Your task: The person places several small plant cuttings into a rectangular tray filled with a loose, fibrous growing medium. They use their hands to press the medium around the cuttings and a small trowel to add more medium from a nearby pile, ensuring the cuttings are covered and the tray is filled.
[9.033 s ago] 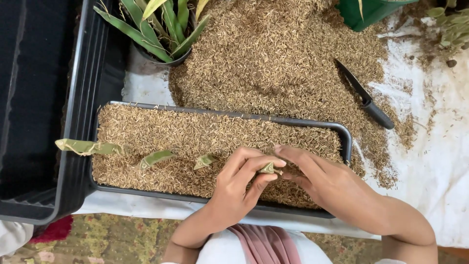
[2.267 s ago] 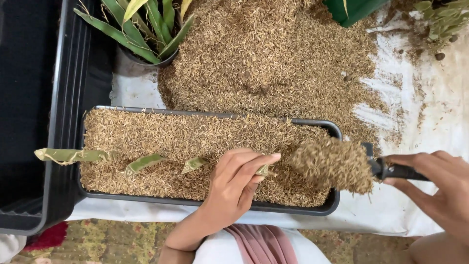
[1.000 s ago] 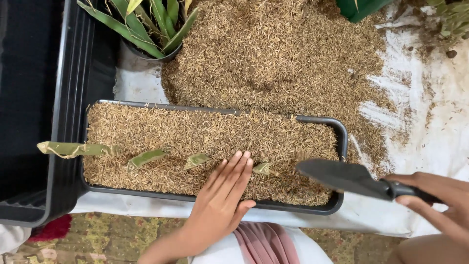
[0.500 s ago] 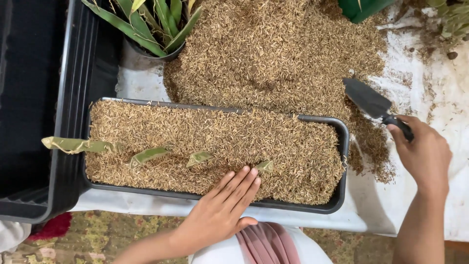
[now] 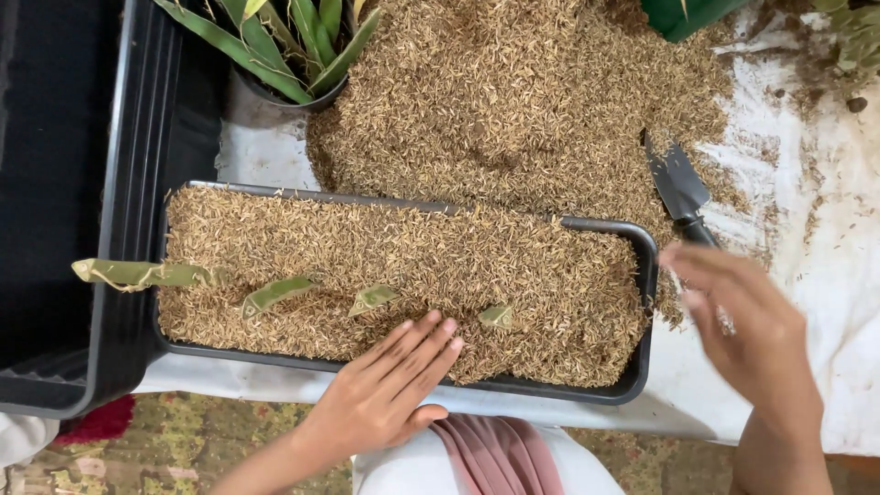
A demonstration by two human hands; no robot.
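The tray [image 5: 642,247] fills the frame's middle, with four leaf cuttings [image 5: 275,293] poking up along its lower left. The left hand [image 5: 385,394] covers the lower edge. At right, the trowel [image 5: 678,188] and right hand [image 5: 752,330] block the tray's end; white cloth [image 5: 825,275] beyond lies open.

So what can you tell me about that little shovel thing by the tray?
The small trowel has a dark grey, pointed blade that looks like metal and a black handle. It lies flat at the edge of the loose husk pile, its tip pointing up and left, just past the black tray's right end. The right hand is blurred right beside the handle's end; whether it touches cannot be told.
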